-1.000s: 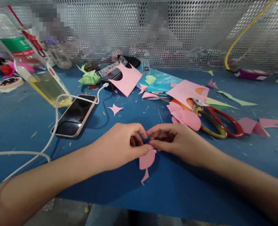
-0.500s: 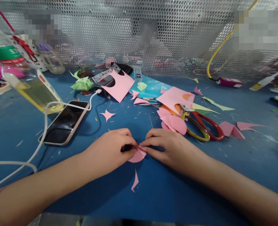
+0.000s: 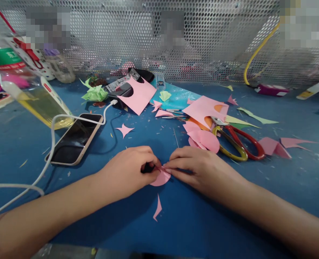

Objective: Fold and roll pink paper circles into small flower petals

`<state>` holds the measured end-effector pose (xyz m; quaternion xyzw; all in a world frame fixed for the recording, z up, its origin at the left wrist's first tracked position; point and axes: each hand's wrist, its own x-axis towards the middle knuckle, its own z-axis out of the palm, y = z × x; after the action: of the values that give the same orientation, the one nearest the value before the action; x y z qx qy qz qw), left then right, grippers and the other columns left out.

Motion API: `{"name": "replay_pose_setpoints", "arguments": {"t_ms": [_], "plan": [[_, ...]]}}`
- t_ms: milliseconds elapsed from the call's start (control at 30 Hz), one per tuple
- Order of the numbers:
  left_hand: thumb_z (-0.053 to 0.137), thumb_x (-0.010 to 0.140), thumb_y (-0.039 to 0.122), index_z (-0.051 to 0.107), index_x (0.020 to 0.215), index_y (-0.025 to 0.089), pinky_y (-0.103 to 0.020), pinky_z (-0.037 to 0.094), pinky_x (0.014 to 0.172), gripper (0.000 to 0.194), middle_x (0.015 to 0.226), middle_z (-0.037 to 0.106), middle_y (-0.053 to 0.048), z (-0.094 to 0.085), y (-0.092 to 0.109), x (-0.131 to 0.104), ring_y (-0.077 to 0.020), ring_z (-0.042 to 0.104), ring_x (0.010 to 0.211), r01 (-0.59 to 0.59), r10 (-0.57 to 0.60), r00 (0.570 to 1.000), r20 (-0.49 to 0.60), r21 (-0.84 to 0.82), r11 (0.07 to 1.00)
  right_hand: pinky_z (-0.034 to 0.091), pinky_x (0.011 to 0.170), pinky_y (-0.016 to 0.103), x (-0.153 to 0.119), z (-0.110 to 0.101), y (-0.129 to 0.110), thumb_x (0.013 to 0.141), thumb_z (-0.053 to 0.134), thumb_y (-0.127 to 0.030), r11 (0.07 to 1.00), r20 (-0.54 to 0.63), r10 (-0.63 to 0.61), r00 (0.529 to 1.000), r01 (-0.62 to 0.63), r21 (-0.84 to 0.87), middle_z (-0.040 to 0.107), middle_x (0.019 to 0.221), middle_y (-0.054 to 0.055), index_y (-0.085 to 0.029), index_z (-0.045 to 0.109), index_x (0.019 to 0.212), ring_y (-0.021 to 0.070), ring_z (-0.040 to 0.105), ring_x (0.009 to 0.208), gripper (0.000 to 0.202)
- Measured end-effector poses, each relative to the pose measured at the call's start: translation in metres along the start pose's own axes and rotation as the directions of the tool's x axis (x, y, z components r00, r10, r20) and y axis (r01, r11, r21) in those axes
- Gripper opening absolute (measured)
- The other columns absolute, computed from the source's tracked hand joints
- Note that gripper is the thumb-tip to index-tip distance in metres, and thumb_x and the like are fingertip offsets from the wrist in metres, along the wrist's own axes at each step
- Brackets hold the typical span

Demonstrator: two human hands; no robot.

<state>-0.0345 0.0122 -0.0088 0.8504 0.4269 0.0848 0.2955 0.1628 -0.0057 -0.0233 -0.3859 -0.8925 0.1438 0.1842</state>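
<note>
A small pink paper piece [image 3: 161, 178] with a rounded lower edge lies between my hands near the table's front. My left hand [image 3: 134, 171] pinches its upper left part between thumb and fingers. From the other side, my right hand [image 3: 200, 167] pinches the fold at its upper right, its fingertips close to the left ones. The top of the paper is partly hidden by the fingers. Below it lies a thin pink scrap [image 3: 157, 208]. Several pink rounded pieces [image 3: 205, 140] are stacked beyond my right hand, beside scissors [image 3: 248, 142] with yellow and red handles.
On the blue table [image 3: 116, 230] lies a phone [image 3: 77, 140] crossed by a white cable [image 3: 52, 138]. A bottle of yellow liquid [image 3: 40, 104] leans at left. Pink cut-out sheets [image 3: 140, 97] and crumpled green paper [image 3: 94, 93] lie behind. A perforated metal panel [image 3: 116, 39] bounds the back.
The view has shifted slightly, so the objects at right appear further right. Both hands keep hold of the pink paper, with hardly any change in their grip.
</note>
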Motion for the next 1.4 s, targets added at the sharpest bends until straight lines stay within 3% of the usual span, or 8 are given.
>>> {"name": "replay_pose_setpoints", "arguments": {"t_ms": [267, 433, 567, 733, 967, 1200, 1333, 1400], "plan": [[0.055, 0.076, 0.025, 0.066, 0.086, 0.022, -0.022, 0.034, 0.054, 0.015, 0.078, 0.056, 0.003, 0.004, -0.001, -0.002, -0.0081, 0.047, 0.061, 0.0, 0.001, 0.999, -0.05, 0.031, 1.0, 0.048, 0.07, 0.026, 0.0, 0.001, -0.003, 0.084, 0.052, -0.024, 0.997, -0.032, 0.052, 0.998, -0.054, -0.058, 0.066, 0.089, 0.003, -0.021, 0.067, 0.095, 0.0148, 0.061, 0.078, 0.019], [0.052, 0.077, 0.023, 0.068, 0.085, 0.028, -0.021, 0.034, 0.053, 0.018, 0.085, 0.059, 0.004, 0.005, 0.0, -0.003, -0.0078, 0.049, 0.062, -0.007, 0.007, 0.999, -0.039, -0.002, 1.0, 0.045, 0.079, 0.032, 0.006, -0.009, 0.014, 0.082, 0.054, -0.035, 0.934, -0.318, 0.22, 0.922, -0.293, -0.202, 0.066, 0.094, 0.007, -0.017, 0.067, 0.092, 0.0205, 0.06, 0.089, 0.024], [0.053, 0.076, 0.025, 0.069, 0.081, 0.025, -0.022, 0.036, 0.056, 0.017, 0.083, 0.06, 0.002, 0.002, 0.005, -0.004, -0.0098, 0.052, 0.066, 0.014, -0.015, 1.0, -0.027, -0.036, 0.999, 0.042, 0.08, 0.038, 0.011, -0.011, 0.035, 0.078, 0.055, -0.048, 0.869, -0.282, 0.36, 0.889, -0.43, -0.246, 0.064, 0.096, 0.008, -0.018, 0.065, 0.09, 0.0249, 0.058, 0.091, 0.035], [0.052, 0.075, 0.023, 0.067, 0.081, 0.025, -0.024, 0.039, 0.062, 0.017, 0.085, 0.061, 0.002, -0.002, 0.01, -0.004, -0.012, 0.054, 0.073, 0.029, -0.029, 1.0, 0.006, -0.034, 0.999, 0.041, 0.077, 0.036, 0.021, -0.001, 0.044, 0.078, 0.057, -0.039, 0.888, -0.208, 0.363, 0.908, -0.405, -0.217, 0.062, 0.093, 0.008, -0.017, 0.063, 0.091, 0.0242, 0.057, 0.091, 0.027], [0.052, 0.074, 0.025, 0.066, 0.081, 0.025, -0.027, 0.041, 0.067, 0.016, 0.084, 0.062, 0.003, -0.003, 0.012, -0.007, -0.0147, 0.055, 0.082, 0.015, -0.015, 0.999, 0.034, 0.002, 1.0, 0.035, 0.068, 0.034, 0.025, -0.007, 0.035, 0.081, 0.052, -0.026, 0.849, -0.086, 0.449, 0.889, -0.455, -0.267, 0.062, 0.088, 0.007, -0.019, 0.066, 0.077, 0.0225, 0.055, 0.085, 0.015], [0.049, 0.075, 0.027, 0.063, 0.082, 0.024, -0.028, 0.04, 0.067, 0.015, 0.087, 0.061, 0.002, -0.003, 0.011, -0.009, -0.0159, 0.055, 0.083, 0.003, -0.004, 0.999, 0.043, 0.025, 1.0, 0.03, 0.071, 0.037, 0.021, 0.002, 0.028, 0.078, 0.041, -0.009, 0.809, -0.08, 0.36, 0.93, -0.353, -0.47, 0.058, 0.087, 0.011, -0.014, 0.06, 0.082, 0.0261, 0.05, 0.087, 0.02], [0.053, 0.072, 0.035, 0.053, 0.097, 0.022, -0.027, 0.039, 0.058, 0.028, 0.091, 0.057, -0.001, -0.002, 0.013, -0.012, -0.0157, 0.056, 0.073, 0.109, -0.108, 0.993, -0.044, 0.022, 0.994, 0.03, 0.072, 0.035, 0.009, -0.006, 0.016, 0.074, 0.038, -0.003, 0.838, -0.149, 0.28, 0.948, -0.317, -0.444, 0.055, 0.084, 0.009, -0.015, 0.055, 0.081, 0.0235, 0.049, 0.084, 0.021], [0.055, 0.071, 0.038, 0.048, 0.105, 0.022, -0.027, 0.039, 0.055, 0.038, 0.092, 0.056, -0.003, -0.002, 0.014, -0.013, -0.0156, 0.056, 0.069, 0.155, -0.152, 0.985, -0.08, 0.023, 0.988, 0.03, 0.071, 0.033, -0.003, -0.011, 0.008, 0.072, 0.037, -0.001, 0.895, -0.083, 0.221, 0.972, -0.236, -0.378, 0.054, 0.079, 0.006, -0.016, 0.052, 0.081, 0.0196, 0.048, 0.076, 0.024]]}}
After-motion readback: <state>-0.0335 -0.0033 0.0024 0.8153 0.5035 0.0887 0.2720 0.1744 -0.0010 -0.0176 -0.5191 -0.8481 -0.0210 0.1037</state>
